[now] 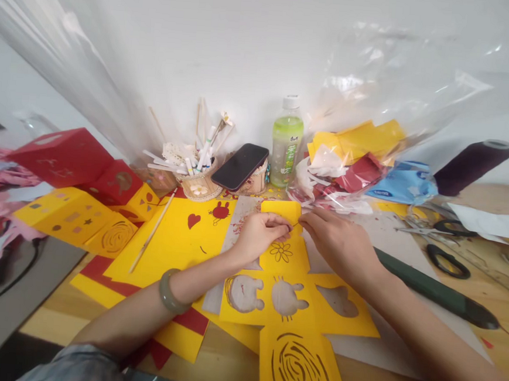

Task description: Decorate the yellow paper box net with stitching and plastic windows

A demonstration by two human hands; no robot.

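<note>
Left grip: your left hand (257, 237) has its fingers curled together over the far panel; you cannot tell what, if anything, they pinch.
Right grip: your right hand (341, 238) bunches its fingertips just beside that panel's right edge; what lies between them is too small to tell.
Yellow cut-out card (288, 268): it lies flat beneath your hands, cross-shaped, its near end running out of view.
Handling: it is probably light and stiff but easily creased, the slim strips of the near spiral likeliest to tear; solid margins look the safest hold.
Grey sheet (411, 270): flat and matte, partly under the card.
Left: smooth yellow paper (165, 260) carries a slender wooden stick (151, 235).
Right: a rounded dark green tool (436, 289) lies near metal-bladed scissors (451, 230).
Far: a glossy phone (241, 165) tilts left of a clear plastic bottle (286, 152).
Bench (232, 362): pale grained wood.
</note>
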